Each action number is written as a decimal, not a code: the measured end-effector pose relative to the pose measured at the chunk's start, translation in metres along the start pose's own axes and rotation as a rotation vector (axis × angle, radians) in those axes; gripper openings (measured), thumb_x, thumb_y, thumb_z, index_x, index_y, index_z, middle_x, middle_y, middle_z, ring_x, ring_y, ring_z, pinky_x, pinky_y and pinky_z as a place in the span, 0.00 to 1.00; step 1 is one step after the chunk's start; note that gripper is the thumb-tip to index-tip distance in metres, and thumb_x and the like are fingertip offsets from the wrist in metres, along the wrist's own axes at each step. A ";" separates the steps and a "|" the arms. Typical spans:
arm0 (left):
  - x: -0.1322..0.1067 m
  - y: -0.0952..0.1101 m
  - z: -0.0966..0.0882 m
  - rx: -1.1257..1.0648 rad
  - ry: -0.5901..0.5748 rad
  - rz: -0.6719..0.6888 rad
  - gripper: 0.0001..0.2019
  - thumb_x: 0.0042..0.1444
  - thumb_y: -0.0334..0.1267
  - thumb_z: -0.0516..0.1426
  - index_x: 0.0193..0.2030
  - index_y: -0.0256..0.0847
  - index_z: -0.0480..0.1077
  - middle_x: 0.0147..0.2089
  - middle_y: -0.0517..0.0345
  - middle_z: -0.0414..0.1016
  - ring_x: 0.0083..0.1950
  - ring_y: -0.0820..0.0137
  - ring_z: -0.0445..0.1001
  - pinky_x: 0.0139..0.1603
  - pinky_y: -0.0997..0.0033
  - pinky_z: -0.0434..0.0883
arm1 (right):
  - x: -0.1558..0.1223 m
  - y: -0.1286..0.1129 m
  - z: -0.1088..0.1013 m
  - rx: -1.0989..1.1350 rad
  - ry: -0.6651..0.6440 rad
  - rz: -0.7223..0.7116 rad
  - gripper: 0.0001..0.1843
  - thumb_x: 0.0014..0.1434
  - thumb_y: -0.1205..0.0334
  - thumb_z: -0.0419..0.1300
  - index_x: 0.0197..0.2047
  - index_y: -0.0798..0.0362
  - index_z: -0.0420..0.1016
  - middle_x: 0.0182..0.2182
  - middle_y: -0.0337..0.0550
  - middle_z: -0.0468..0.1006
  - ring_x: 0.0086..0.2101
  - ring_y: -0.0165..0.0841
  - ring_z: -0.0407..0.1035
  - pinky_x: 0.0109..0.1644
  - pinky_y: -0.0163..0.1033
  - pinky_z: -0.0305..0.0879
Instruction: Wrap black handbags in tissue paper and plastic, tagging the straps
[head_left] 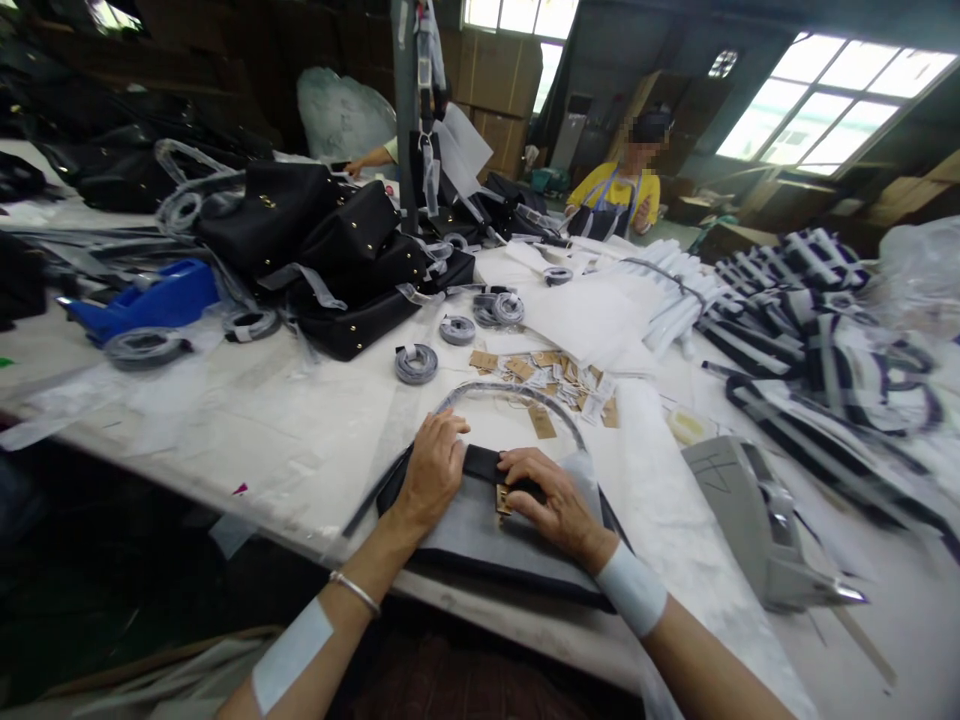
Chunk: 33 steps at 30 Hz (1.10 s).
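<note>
A flat black handbag wrapped in grey film lies at the table's near edge, its wrapped handle arching away from me. My left hand rests palm down on the bag's upper left corner, fingers curled over the top edge. My right hand lies on the bag's top, fingers pressed together over a small brown tag at the bag's middle. Both wrists carry white patches, and a thin bracelet sits on the left one.
Loose brown paper tags lie beyond the bag. Grey tape rolls and a pile of black handbags sit at the back left, with a blue tape dispenser. A grey tool lies right; striped straps farther right. Another person in yellow works across.
</note>
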<state>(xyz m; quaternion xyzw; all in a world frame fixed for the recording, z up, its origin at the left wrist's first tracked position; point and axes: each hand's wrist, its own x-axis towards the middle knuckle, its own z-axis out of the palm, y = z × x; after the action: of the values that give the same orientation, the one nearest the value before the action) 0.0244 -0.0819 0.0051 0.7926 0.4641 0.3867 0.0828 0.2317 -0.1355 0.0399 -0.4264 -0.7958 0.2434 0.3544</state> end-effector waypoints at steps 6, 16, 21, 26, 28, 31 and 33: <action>0.000 0.017 -0.027 -0.320 -0.125 0.220 0.06 0.65 0.34 0.51 0.41 0.42 0.69 0.40 0.55 0.75 0.47 0.67 0.74 0.51 0.64 0.71 | 0.000 0.000 0.003 -0.034 -0.024 0.023 0.05 0.62 0.59 0.60 0.41 0.48 0.71 0.44 0.46 0.74 0.47 0.38 0.69 0.54 0.44 0.67; -0.017 0.043 -0.053 -0.226 -0.599 0.296 0.10 0.65 0.32 0.53 0.50 0.44 0.70 0.53 0.55 0.74 0.54 0.68 0.72 0.57 0.68 0.70 | 0.000 0.007 0.004 -0.026 -0.055 0.012 0.03 0.61 0.63 0.63 0.40 0.48 0.77 0.43 0.43 0.74 0.48 0.37 0.68 0.55 0.44 0.65; -0.045 0.046 -0.047 -0.199 -0.458 0.296 0.13 0.67 0.31 0.50 0.54 0.42 0.69 0.57 0.52 0.74 0.58 0.68 0.71 0.62 0.66 0.70 | -0.002 0.007 0.003 -0.041 -0.087 -0.032 0.01 0.62 0.63 0.64 0.38 0.48 0.77 0.44 0.43 0.74 0.49 0.36 0.67 0.56 0.44 0.64; -0.054 0.040 -0.043 -0.170 -0.420 0.364 0.13 0.68 0.32 0.48 0.55 0.40 0.69 0.54 0.51 0.76 0.57 0.67 0.73 0.61 0.63 0.71 | -0.001 0.010 0.003 -0.047 -0.159 -0.082 0.02 0.63 0.64 0.63 0.37 0.49 0.77 0.45 0.43 0.74 0.51 0.36 0.66 0.58 0.46 0.62; -0.055 0.039 -0.043 -0.174 -0.410 0.406 0.14 0.68 0.34 0.49 0.58 0.39 0.67 0.56 0.50 0.75 0.59 0.67 0.72 0.63 0.61 0.70 | -0.001 0.012 0.003 -0.020 -0.171 -0.100 0.02 0.63 0.64 0.63 0.37 0.50 0.77 0.45 0.43 0.74 0.51 0.36 0.66 0.58 0.46 0.61; -0.056 0.039 -0.044 -0.132 -0.422 0.451 0.17 0.68 0.35 0.49 0.62 0.38 0.64 0.58 0.49 0.73 0.62 0.65 0.70 0.66 0.58 0.68 | -0.001 0.013 0.001 0.069 -0.163 -0.088 0.02 0.63 0.66 0.64 0.37 0.51 0.77 0.45 0.43 0.73 0.52 0.36 0.65 0.60 0.46 0.61; -0.057 0.040 -0.046 -0.084 -0.451 0.439 0.18 0.68 0.37 0.51 0.63 0.38 0.63 0.61 0.47 0.71 0.64 0.63 0.68 0.66 0.56 0.68 | -0.001 0.012 -0.001 0.144 -0.162 -0.054 0.02 0.62 0.66 0.64 0.37 0.51 0.77 0.46 0.43 0.73 0.54 0.36 0.65 0.61 0.46 0.60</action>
<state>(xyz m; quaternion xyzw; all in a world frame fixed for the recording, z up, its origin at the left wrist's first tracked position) 0.0042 -0.1597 0.0258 0.9356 0.2355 0.2284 0.1309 0.2394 -0.1303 0.0321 -0.3573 -0.8135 0.3238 0.3251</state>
